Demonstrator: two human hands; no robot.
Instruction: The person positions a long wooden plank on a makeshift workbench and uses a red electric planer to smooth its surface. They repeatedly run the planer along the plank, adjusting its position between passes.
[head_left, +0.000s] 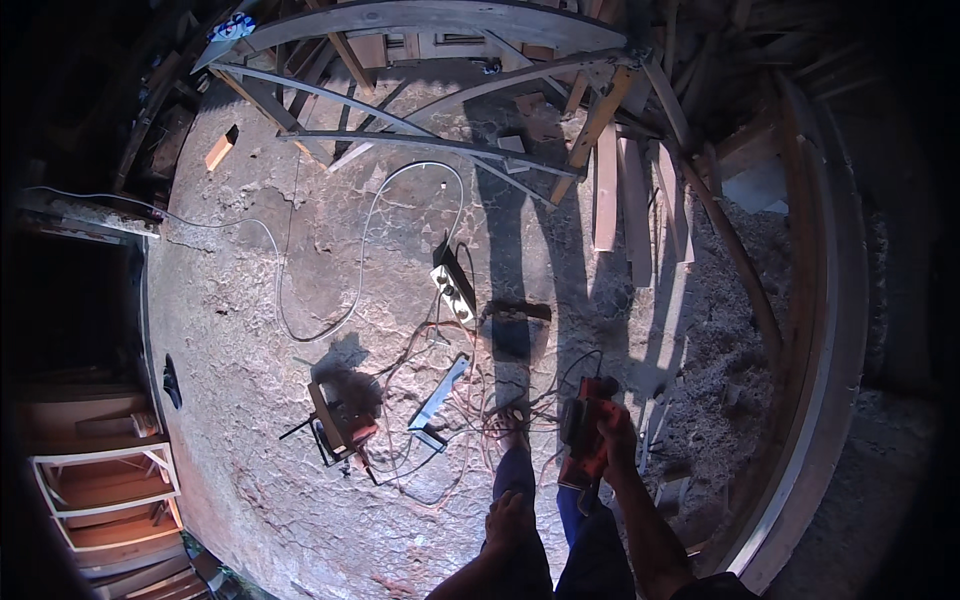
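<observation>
My right hand (617, 432) grips the handle of a red and black electric planer (585, 432), carried at my right side above the ground. A dark cord runs from the tool toward the tangle of cables (470, 410) by my foot. My left hand (508, 518) hangs near my left thigh, holding nothing, fingers loosely together. I stand in blue trousers on a cracked concrete floor (300, 280).
A circular saw (335, 428) and a metal square (440, 392) lie left of my foot. A white power strip (452, 285) with a white cable sits ahead. Wooden boards (620, 190) and frames lean at the back; sawdust (720, 300) and a curved wooden rim (830, 330) stand right.
</observation>
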